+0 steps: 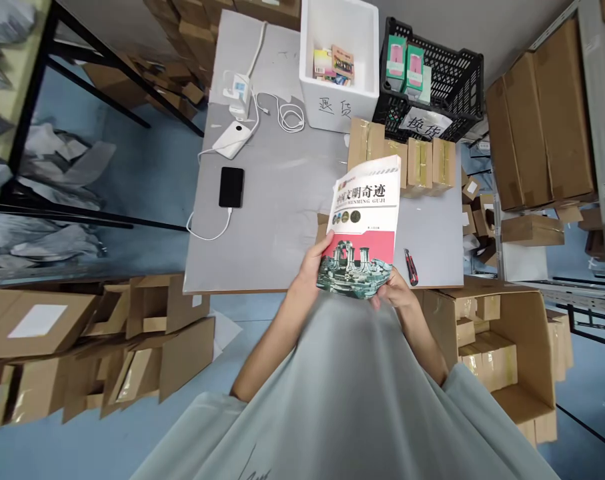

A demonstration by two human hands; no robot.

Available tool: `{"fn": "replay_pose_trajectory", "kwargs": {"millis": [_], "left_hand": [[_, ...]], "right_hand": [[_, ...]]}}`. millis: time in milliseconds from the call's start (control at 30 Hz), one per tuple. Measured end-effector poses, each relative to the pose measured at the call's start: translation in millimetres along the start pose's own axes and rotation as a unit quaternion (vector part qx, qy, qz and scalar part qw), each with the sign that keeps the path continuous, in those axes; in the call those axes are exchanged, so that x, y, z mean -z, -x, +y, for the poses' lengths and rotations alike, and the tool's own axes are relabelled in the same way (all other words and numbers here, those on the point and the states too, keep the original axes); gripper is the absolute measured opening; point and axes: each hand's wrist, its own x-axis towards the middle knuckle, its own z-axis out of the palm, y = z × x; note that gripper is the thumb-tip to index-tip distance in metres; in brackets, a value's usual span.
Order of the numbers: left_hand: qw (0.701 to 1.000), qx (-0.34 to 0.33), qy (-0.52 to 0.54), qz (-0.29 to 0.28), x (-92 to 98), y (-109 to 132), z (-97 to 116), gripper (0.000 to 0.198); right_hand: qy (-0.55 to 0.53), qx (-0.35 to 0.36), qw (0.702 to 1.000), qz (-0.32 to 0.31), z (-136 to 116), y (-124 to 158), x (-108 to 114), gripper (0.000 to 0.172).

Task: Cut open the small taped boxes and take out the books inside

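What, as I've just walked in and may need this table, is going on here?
A person's bare left hand and right hand hold a white, red and green paperback book, cover facing up, over the near side of a grey rectangular table. A red-and-black box cutter lies to its right. Beyond the book are small brown cardboard boxes, a white open-topped bin and a black plastic crate.
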Motion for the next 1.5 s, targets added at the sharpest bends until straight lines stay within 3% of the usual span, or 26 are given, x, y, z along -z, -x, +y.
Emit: {"fn": "replay_pose_trajectory", "kwargs": {"millis": [133, 267, 367, 467, 600, 767, 867, 1000, 1133, 1300, 1500], "left_hand": [[0.997, -0.066, -0.044, -0.006, 4.2, 10, 12, 0.068], [0.991, -0.080, -0.098, -0.031, 9.8, 19, 20, 0.065], [0.986, -0.103, -0.127, 0.015, 19.6, 23, 30, 0.064], [0.979, -0.120, -0.149, 0.072, 30.4, 27, 42, 0.067], [0.972, -0.114, -0.187, 0.081, 39.4, 37, 52, 0.078], [0.963, -0.077, -0.250, 0.060, 49.3, 47, 56, 0.077], [0.959, -0.067, -0.271, 0.049, 60.6, 47, 59, 0.078], [0.956, -0.048, -0.288, 0.037, 75.9, 44, 64, 0.072], [0.948, -0.054, -0.312, 0.029, 79.0, 39, 62, 0.070], [0.941, -0.098, -0.323, 0.029, 73.1, 32, 50, 0.071], [0.911, -0.206, -0.336, 0.124, 60.4, 30, 30, 0.079]], "right_hand": [[0.004, -0.028, 0.991, 0.128, 7, -9, 3, 0.070], [0.002, -0.035, 0.994, 0.099, 13, -7, -3, 0.071], [0.027, -0.020, 0.994, 0.100, 9, 5, -9, 0.069], [0.082, -0.015, 0.987, 0.135, -2, 11, -16, 0.056], [0.099, 0.028, 0.968, 0.229, -12, 0, -31, 0.054], [0.105, 0.065, 0.919, 0.374, -4, -19, -49, 0.049], [0.128, 0.090, 0.896, 0.415, 3, -19, -62, 0.046], [0.157, 0.105, 0.880, 0.437, 6, -16, -81, 0.045], [0.153, 0.103, 0.877, 0.444, 3, -12, -87, 0.047], [0.146, 0.093, 0.881, 0.440, -10, -4, -73, 0.050], [0.136, 0.087, 0.899, 0.406, -24, -1, -48, 0.053]]}}
